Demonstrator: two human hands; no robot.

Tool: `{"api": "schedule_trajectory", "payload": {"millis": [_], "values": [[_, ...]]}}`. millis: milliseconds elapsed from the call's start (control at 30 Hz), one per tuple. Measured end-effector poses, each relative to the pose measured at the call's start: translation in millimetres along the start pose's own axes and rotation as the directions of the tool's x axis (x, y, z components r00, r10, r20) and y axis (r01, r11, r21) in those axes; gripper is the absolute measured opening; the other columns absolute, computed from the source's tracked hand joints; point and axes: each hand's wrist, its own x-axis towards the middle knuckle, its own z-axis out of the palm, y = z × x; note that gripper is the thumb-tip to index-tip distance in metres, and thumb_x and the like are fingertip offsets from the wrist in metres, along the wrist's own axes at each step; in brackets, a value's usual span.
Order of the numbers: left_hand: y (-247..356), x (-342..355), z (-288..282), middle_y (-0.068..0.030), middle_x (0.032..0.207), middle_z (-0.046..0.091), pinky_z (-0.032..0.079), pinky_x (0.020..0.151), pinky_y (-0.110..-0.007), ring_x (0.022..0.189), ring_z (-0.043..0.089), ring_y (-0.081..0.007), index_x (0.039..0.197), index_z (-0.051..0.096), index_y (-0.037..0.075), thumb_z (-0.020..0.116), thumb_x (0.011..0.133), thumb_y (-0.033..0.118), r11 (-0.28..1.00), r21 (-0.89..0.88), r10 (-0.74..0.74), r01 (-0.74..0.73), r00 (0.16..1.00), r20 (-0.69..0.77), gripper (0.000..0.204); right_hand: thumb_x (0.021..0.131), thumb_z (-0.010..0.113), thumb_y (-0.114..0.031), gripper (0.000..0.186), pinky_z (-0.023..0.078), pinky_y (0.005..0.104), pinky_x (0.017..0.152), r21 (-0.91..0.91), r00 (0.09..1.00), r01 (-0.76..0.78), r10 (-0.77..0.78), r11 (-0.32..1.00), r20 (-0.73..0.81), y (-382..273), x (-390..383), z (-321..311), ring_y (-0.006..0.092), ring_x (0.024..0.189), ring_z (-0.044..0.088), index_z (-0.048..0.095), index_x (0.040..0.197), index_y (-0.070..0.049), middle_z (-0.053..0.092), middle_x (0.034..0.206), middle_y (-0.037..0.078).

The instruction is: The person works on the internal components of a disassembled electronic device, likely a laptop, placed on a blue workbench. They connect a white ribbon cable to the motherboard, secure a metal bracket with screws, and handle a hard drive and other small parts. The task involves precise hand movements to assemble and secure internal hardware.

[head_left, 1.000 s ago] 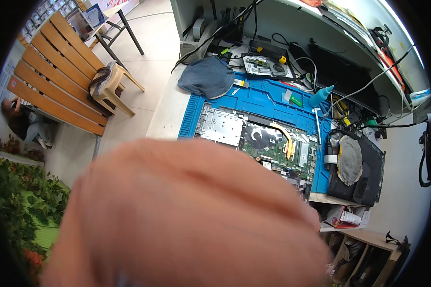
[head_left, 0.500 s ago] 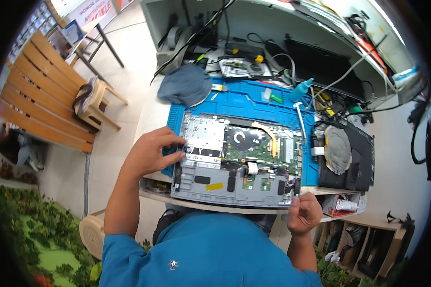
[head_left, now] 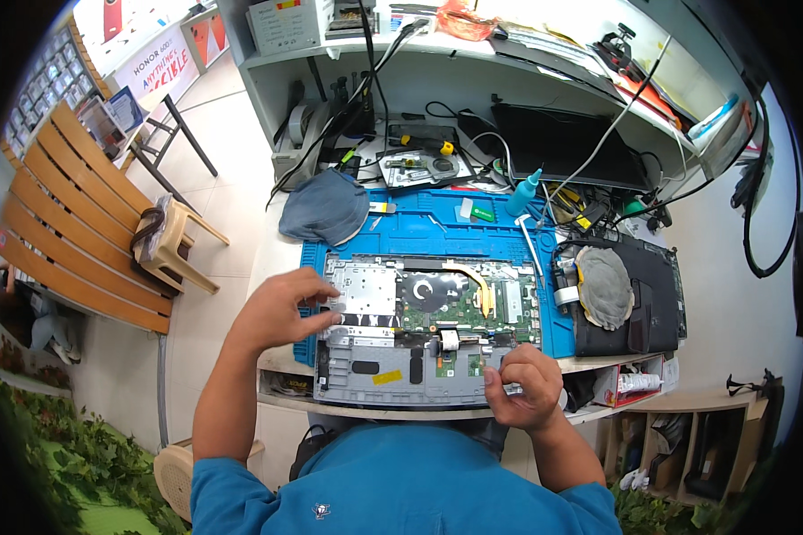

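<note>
An opened laptop base [head_left: 426, 333] lies flat on a blue repair mat [head_left: 473, 234] on the bench [head_left: 277, 259], its inside facing up: a silver perforated plate [head_left: 360, 292] at the upper left, a round black fan [head_left: 430, 292] beside it, a copper-coloured heat pipe [head_left: 484, 300] bending over the green circuit board [head_left: 459, 321], and grey casing with a slanted yellow sticker [head_left: 387, 377] along the near side. The left hand [head_left: 285, 308] is partly open at the left edge, thumb and forefinger apart with nothing between them; whether the fingertips touch the casing is hard to make out. The right hand [head_left: 525, 386] is loosely curled over the near right corner, which it hides, and I cannot tell whether it grips anything small. A blue squeeze bottle [head_left: 524, 193] stands toward the mat's far edge, and a grey cloth cap [head_left: 326, 209] overlaps its far left corner. Below the bench on the right, a red and white open box [head_left: 608, 385] contains a white cylindrical item [head_left: 641, 382]; farther out, a wooden shelf unit [head_left: 705, 408] has dark objects in its compartments, too shadowed to identify
</note>
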Motion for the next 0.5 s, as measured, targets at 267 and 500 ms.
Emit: {"api": "schedule_trajectory", "payload": {"millis": [267, 500], "values": [[4, 191, 13, -0.0174, 0.119, 0.083, 0.061, 0.098, -0.048, 0.108, 0.078, -0.0397, 0.129, 0.082, 0.009, 0.075, 0.104, 0.012, 0.896, 0.322, 0.372, -0.307, 0.914, -0.163, 0.026, 0.081, 0.089, 0.005, 0.029, 0.045, 0.0374, 0.049, -0.004, 1.000, 0.016, -0.016, 1.000, 0.004, -3, 7, -8, 0.0258, 0.058, 0.062, 0.062, 0.083, -0.007, 0.064, 0.072, 0.008], [-27, 281, 17, -0.0198, 0.118, 0.084, 0.062, 0.104, -0.051, 0.114, 0.079, -0.0413, 0.134, 0.083, 0.014, 0.082, 0.088, 0.012, 0.830, 0.557, -0.024, 0.036, 0.999, -0.028, 0.046, 0.080, 0.088, 0.006, 0.030, 0.045, 0.0372, 0.050, -0.077, 0.993, -0.105, 0.101, 0.991, -0.058, -3, -32, -36, 0.0260, 0.057, 0.062, 0.062, 0.083, -0.007, 0.064, 0.071, 0.008]]}}
